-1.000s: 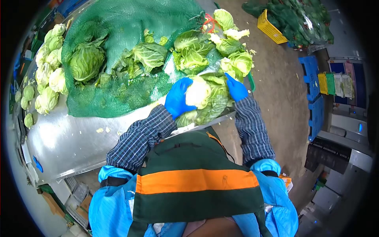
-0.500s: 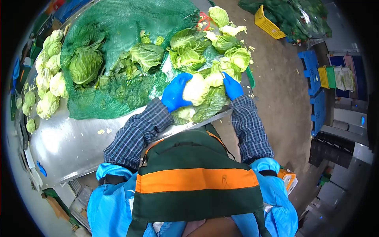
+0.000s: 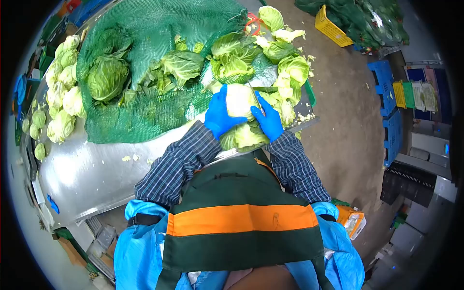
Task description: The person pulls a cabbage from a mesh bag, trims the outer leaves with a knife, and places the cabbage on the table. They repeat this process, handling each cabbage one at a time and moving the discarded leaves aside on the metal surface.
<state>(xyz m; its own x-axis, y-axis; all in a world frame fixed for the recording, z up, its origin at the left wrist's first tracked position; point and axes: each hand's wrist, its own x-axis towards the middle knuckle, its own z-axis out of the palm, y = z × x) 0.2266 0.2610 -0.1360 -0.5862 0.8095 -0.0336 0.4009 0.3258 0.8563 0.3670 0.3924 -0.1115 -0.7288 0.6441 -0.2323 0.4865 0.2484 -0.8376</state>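
Note:
My left hand (image 3: pixel 223 115), in a blue glove, is wrapped round the left side of a pale, trimmed cabbage (image 3: pixel 239 100). At its right side is my right hand (image 3: pixel 268 119), also gloved in blue, with fingers closed on what looks like a small knife (image 3: pixel 254 92). Only a thin strip of the blade shows beside the cabbage; the handle is hidden. Loose outer leaves (image 3: pixel 249 135) lie under my hands at the table edge. More cut leaves (image 3: pixel 293 72) are heaped to the right.
A green mesh sack (image 3: pixel 145 116) with leafy cabbages (image 3: pixel 107 78) covers much of the metal table (image 3: pixel 92 169). Pale cabbages (image 3: pixel 63 99) are piled at the left. A yellow crate (image 3: pixel 332 28) and blue pallets (image 3: pixel 392 130) stand on the floor at the right.
My right hand has moved left and down, closer to the cabbage. The cabbage has turned and shifted slightly up in my left hand. A leaf beside it has come away to the right.

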